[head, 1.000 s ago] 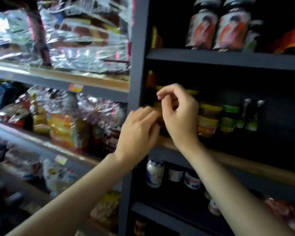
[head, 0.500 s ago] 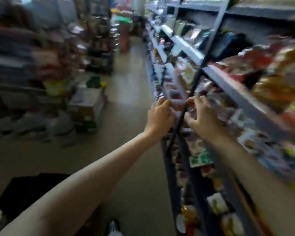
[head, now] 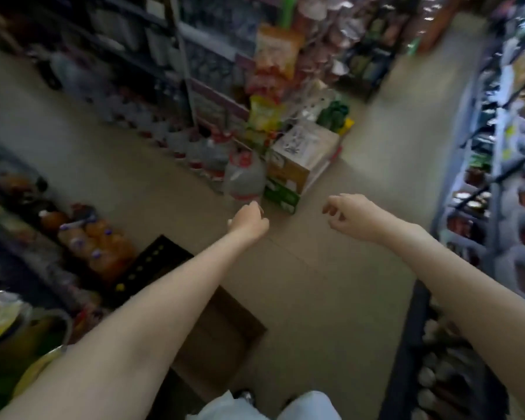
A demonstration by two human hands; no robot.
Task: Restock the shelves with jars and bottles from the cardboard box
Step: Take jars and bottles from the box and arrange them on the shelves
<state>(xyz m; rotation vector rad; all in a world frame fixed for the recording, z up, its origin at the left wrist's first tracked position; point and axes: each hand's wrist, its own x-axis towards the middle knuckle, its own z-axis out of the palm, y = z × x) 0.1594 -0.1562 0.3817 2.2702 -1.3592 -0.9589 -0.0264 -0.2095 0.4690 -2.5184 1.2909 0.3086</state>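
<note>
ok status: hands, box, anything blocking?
Left hand and right hand empty, fingers loosely curled, out over the aisle floor. Cardboard box on floor under left forearm, contents hidden. Nothing in the way.

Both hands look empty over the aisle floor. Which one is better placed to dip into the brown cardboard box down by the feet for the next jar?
Probably the left hand. Its forearm passes right above the open brown cardboard box on the floor, while the right hand hangs nearer the grey shelving. Both hold nothing.
</note>
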